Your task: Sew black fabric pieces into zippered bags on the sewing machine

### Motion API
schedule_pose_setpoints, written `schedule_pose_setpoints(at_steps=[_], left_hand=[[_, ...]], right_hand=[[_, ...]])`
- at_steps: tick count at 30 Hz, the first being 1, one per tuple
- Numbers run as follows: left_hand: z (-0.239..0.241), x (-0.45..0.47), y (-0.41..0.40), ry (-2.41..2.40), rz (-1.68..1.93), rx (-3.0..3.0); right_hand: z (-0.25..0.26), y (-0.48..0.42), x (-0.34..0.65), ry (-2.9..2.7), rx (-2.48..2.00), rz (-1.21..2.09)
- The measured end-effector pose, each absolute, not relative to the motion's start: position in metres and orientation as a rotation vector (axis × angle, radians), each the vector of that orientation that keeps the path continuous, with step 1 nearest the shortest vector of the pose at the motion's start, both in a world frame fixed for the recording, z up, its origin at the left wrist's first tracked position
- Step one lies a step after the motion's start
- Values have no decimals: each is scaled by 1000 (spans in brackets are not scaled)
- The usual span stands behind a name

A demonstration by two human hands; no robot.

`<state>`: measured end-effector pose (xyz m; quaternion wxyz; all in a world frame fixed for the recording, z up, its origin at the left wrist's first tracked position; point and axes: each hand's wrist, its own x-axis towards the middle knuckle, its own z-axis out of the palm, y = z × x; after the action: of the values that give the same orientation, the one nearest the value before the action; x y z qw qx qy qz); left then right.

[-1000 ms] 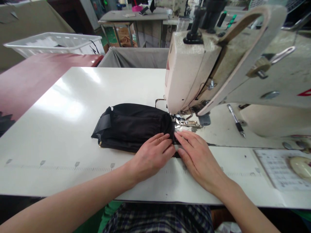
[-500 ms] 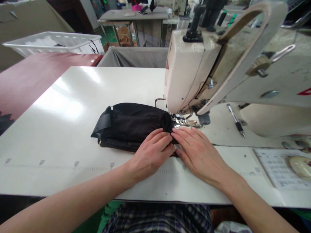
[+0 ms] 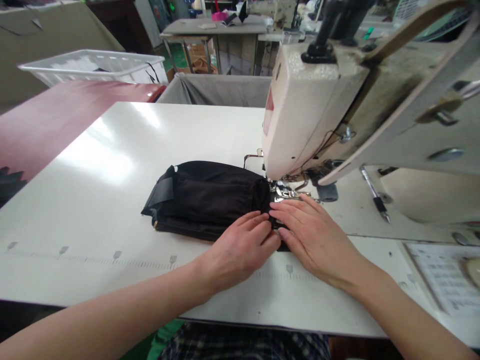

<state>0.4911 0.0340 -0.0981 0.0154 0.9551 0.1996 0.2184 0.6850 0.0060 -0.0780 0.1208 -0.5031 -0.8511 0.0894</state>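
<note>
Black pouch (image 3: 213,197), contents hidden, against left hand (image 3: 240,252) and right hand (image 3: 318,237), fingers' grip unclear

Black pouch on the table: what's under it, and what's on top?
The black pouch lies on the white tabletop; anything else beneath can't be seen. On top, the left hand and right hand rest at the sewing machine end, hiding fabric beneath.

No lettering or number can be made out. The boxed marks (image 3: 173,260) on the ruler scale (image 3: 146,263) across the lower part of the white tabletop (image 3: 195,130) are too small to read; the printed sheet (image 3: 439,274) at lower right is blurred.
</note>
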Motion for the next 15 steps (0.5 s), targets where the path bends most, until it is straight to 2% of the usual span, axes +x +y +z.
schedule_pose_setpoints(at_steps=[10,15], left_hand=[[-96,499,58,609,642,2960],[-97,500,62,629,659,2949]], right_hand=[[-87,19,687,-2428,-1509,74],[-92,16,688,-2355,-1515,120]])
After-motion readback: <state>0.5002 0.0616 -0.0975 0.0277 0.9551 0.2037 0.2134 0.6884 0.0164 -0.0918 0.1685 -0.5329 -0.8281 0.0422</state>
